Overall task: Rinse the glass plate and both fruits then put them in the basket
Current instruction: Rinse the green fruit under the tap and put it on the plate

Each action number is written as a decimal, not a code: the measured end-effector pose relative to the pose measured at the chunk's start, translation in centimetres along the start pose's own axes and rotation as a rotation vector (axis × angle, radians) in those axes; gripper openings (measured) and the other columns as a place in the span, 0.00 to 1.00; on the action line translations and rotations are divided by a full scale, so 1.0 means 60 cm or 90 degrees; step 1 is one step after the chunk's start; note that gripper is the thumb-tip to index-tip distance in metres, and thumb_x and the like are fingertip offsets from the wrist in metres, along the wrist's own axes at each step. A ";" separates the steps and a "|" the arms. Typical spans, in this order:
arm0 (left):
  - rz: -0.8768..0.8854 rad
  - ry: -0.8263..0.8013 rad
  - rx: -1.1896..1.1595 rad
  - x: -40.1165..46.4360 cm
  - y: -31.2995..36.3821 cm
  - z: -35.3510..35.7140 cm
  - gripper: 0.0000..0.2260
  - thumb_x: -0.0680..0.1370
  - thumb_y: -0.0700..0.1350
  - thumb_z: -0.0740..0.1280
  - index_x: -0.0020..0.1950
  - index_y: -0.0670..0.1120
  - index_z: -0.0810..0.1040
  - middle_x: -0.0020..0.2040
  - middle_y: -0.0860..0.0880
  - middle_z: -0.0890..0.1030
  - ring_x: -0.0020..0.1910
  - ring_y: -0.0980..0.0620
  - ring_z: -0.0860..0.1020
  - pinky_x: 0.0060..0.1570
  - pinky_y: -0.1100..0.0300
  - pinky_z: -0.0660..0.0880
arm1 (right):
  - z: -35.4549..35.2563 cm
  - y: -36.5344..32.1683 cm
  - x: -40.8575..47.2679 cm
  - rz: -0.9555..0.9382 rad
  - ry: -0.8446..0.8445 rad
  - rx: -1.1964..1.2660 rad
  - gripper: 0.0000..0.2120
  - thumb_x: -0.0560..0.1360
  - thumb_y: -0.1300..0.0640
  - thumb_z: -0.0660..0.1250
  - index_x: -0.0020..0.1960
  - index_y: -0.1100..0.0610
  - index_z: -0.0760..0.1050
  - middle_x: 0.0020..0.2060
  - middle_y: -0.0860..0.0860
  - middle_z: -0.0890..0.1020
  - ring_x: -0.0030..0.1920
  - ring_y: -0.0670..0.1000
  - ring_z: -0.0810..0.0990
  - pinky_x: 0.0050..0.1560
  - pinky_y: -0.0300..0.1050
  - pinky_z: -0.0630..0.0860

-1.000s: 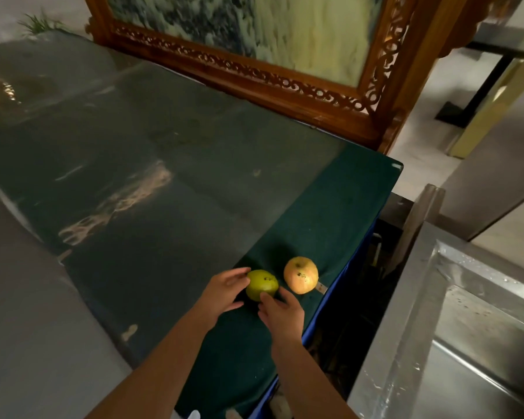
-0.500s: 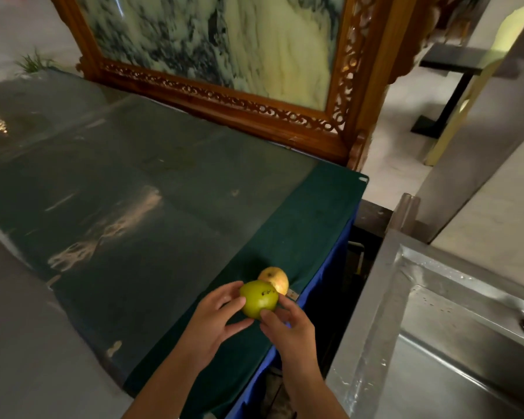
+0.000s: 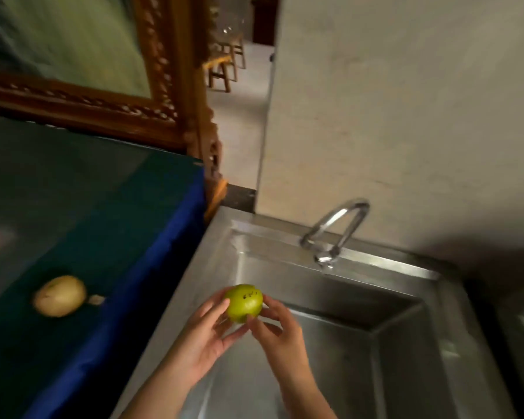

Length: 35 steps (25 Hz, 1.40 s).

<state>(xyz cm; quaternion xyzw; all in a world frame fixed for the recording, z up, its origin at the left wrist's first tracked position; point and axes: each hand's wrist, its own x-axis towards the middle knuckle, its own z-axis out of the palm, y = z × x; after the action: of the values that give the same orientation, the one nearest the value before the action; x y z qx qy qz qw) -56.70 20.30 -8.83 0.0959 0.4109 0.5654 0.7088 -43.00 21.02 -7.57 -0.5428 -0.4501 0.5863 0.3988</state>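
Green fruit (image 3: 244, 303) at lower centre, pinched between your left hand (image 3: 204, 337) and right hand (image 3: 277, 329), held over sink (image 3: 406, 343), probably for rinsing.

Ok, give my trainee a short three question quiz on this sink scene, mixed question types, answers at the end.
1. True or false: water is running from the tap.
2. Which hands hold the green fruit? A) left only B) right only C) both
3. Fill in: the yellow fruit lies on the green ______.

Key
1. False: no stream shows below the spout.
2. C: the left hand and right hand both pinch it over the sink.
3. Cloth: it rests on the green cloth on the table, beside the sink.
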 end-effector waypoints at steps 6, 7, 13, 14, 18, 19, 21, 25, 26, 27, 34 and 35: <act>-0.077 0.113 -0.151 0.099 -0.152 0.087 0.05 0.76 0.38 0.62 0.48 0.43 0.78 0.40 0.39 0.84 0.36 0.47 0.85 0.32 0.53 0.81 | -0.238 0.061 0.121 0.226 0.127 0.304 0.13 0.79 0.58 0.55 0.61 0.56 0.71 0.69 0.65 0.67 0.63 0.60 0.73 0.55 0.48 0.70; -0.081 0.114 -0.170 0.106 -0.158 0.091 0.05 0.75 0.39 0.63 0.48 0.43 0.77 0.41 0.39 0.85 0.37 0.46 0.85 0.32 0.53 0.81 | -0.253 0.054 0.146 0.249 0.123 0.358 0.16 0.78 0.58 0.53 0.64 0.56 0.69 0.73 0.64 0.60 0.66 0.61 0.70 0.61 0.49 0.69; -0.052 0.138 -0.176 0.152 -0.162 0.086 0.06 0.75 0.39 0.63 0.50 0.43 0.77 0.49 0.39 0.81 0.44 0.44 0.83 0.33 0.54 0.81 | -0.259 0.017 0.249 0.358 0.091 0.406 0.27 0.79 0.56 0.52 0.74 0.67 0.51 0.75 0.61 0.58 0.75 0.57 0.58 0.74 0.48 0.55; -0.049 0.144 -0.172 0.157 -0.159 0.085 0.06 0.75 0.39 0.63 0.50 0.43 0.77 0.50 0.39 0.80 0.46 0.44 0.82 0.33 0.55 0.81 | -0.257 0.007 0.257 0.361 0.094 0.403 0.27 0.79 0.58 0.52 0.74 0.68 0.53 0.74 0.62 0.59 0.74 0.57 0.60 0.73 0.48 0.57; -0.043 0.140 -0.149 0.175 -0.151 0.084 0.06 0.75 0.39 0.63 0.50 0.44 0.77 0.50 0.39 0.80 0.47 0.46 0.80 0.33 0.55 0.81 | -0.251 -0.035 0.287 0.358 0.080 0.428 0.24 0.79 0.62 0.50 0.73 0.69 0.53 0.74 0.63 0.59 0.74 0.59 0.60 0.73 0.51 0.59; -0.042 0.132 -0.144 0.179 -0.149 0.085 0.06 0.75 0.39 0.63 0.50 0.44 0.78 0.50 0.39 0.80 0.48 0.46 0.80 0.33 0.55 0.81 | -0.249 -0.040 0.290 0.353 0.076 0.436 0.24 0.79 0.63 0.49 0.73 0.69 0.53 0.74 0.62 0.60 0.73 0.59 0.61 0.72 0.52 0.60; -0.040 0.117 -0.140 0.189 -0.146 0.089 0.07 0.75 0.39 0.63 0.51 0.44 0.78 0.53 0.39 0.79 0.50 0.45 0.80 0.35 0.55 0.81 | -0.246 -0.034 0.281 0.332 0.073 0.424 0.22 0.79 0.62 0.49 0.72 0.67 0.58 0.73 0.61 0.64 0.72 0.57 0.65 0.70 0.52 0.62; -0.003 0.089 -0.111 0.200 -0.140 0.098 0.08 0.75 0.38 0.63 0.50 0.47 0.79 0.53 0.41 0.79 0.52 0.46 0.79 0.36 0.54 0.81 | -0.248 0.016 0.234 0.268 0.007 0.258 0.14 0.79 0.56 0.57 0.63 0.56 0.70 0.64 0.57 0.75 0.63 0.57 0.74 0.60 0.52 0.69; 0.016 0.070 -0.077 0.200 -0.136 0.099 0.09 0.75 0.38 0.63 0.50 0.48 0.80 0.53 0.43 0.80 0.51 0.47 0.80 0.37 0.55 0.81 | -0.243 0.023 0.224 0.248 -0.037 0.176 0.11 0.77 0.55 0.60 0.60 0.53 0.72 0.62 0.55 0.77 0.59 0.56 0.77 0.58 0.51 0.72; 0.036 0.047 -0.033 0.200 -0.131 0.099 0.10 0.75 0.38 0.63 0.51 0.49 0.80 0.53 0.44 0.80 0.51 0.48 0.81 0.38 0.55 0.81 | -0.235 0.028 0.217 0.225 -0.092 0.105 0.10 0.76 0.53 0.63 0.57 0.50 0.73 0.58 0.53 0.79 0.56 0.54 0.79 0.56 0.49 0.74; 0.036 -0.031 0.116 0.184 -0.121 0.099 0.13 0.75 0.39 0.62 0.55 0.51 0.80 0.53 0.47 0.83 0.50 0.53 0.82 0.43 0.56 0.80 | -0.188 0.039 0.197 0.114 -0.112 0.136 0.16 0.69 0.65 0.71 0.55 0.54 0.76 0.47 0.53 0.83 0.45 0.51 0.83 0.49 0.46 0.81; 0.007 -0.009 0.119 0.183 -0.118 0.101 0.11 0.75 0.42 0.64 0.55 0.52 0.80 0.50 0.47 0.84 0.48 0.52 0.83 0.41 0.55 0.81 | -0.186 0.041 0.195 0.060 -0.085 0.059 0.18 0.68 0.67 0.72 0.54 0.54 0.76 0.50 0.52 0.82 0.47 0.50 0.83 0.50 0.45 0.81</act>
<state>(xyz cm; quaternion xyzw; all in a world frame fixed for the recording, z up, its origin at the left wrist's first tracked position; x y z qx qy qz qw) -47.18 29.51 -14.37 0.1680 0.4563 0.5278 0.6964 -32.94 32.57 -13.25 -0.5041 -0.4224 0.6593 0.3644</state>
